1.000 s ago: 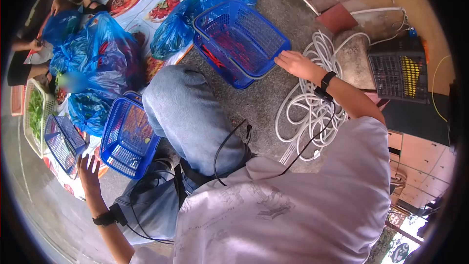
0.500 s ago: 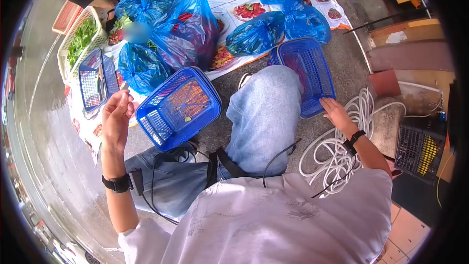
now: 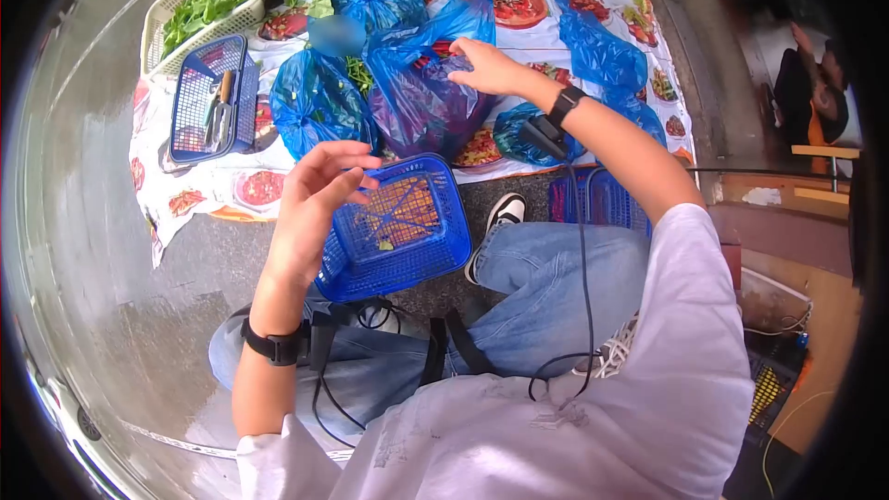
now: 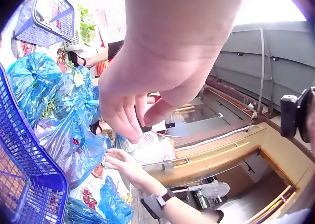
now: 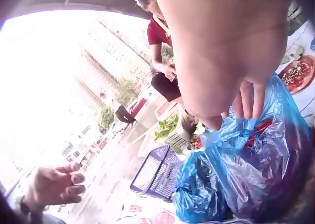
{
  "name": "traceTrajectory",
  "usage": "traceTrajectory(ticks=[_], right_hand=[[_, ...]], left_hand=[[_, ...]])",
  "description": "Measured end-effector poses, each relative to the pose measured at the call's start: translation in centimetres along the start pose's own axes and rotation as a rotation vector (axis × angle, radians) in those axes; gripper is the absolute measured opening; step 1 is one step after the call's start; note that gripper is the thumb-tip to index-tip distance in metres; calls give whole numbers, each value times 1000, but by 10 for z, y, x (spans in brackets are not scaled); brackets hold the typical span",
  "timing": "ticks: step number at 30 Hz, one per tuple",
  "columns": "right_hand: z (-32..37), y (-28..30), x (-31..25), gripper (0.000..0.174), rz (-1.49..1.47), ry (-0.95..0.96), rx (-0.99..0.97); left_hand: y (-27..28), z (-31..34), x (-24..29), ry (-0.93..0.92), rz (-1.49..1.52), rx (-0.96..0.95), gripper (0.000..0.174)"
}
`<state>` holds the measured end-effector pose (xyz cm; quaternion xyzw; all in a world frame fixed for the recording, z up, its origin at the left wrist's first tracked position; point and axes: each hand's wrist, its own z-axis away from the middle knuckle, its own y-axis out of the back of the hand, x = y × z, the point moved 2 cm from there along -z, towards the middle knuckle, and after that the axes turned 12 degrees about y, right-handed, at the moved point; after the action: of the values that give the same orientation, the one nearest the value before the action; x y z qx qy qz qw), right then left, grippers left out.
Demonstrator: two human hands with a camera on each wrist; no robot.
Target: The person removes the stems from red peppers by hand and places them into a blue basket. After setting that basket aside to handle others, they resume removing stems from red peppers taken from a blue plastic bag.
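My right hand point(image 3: 491, 68) reaches over a large blue plastic bag point(image 3: 428, 118) full of red produce. Its fingers point down at the bag's open top in the right wrist view, loosely extended and holding nothing visible. My left hand point(image 3: 319, 190) hovers over the left edge of a blue plastic basket point(image 3: 407, 276), its fingers relaxed and bent a little. The basket stands in front of my knees, with only a small green scrap point(image 3: 385, 245) visible at its bottom. A knotted blue bag point(image 3: 315, 106) leans against the left side of the large bag.
On the printed sheet point(image 3: 208, 190) stand a small blue basket point(image 3: 190, 130) with tools inside and a cream crate point(image 3: 157, 42) of leafy greens. More blue bags point(image 3: 602, 56) lie at right. Another blue basket point(image 3: 620, 204) is beside my knee. A person point(image 5: 160, 42) sits across from me.
My right hand has left the right-hand basket and swung forward and left to the large bag. The left hand has moved over the near basket, and the head view has turned left.
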<state>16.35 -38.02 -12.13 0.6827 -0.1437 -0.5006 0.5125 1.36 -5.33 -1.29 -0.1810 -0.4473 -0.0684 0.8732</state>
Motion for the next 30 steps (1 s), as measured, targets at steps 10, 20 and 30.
traceTrajectory(ticks=[10,20,30], right_hand=[[18,-116,16,31,-27,443,-485],[-9,-75,60,13,141,-7,199],[-31,-100,63,28,313,-208,401]], left_hand=[[-2,0,0,109,83,-12,21],[-8,-2,-8,108,59,-20,16],[-2,-23,-32,66,-30,72,16]])
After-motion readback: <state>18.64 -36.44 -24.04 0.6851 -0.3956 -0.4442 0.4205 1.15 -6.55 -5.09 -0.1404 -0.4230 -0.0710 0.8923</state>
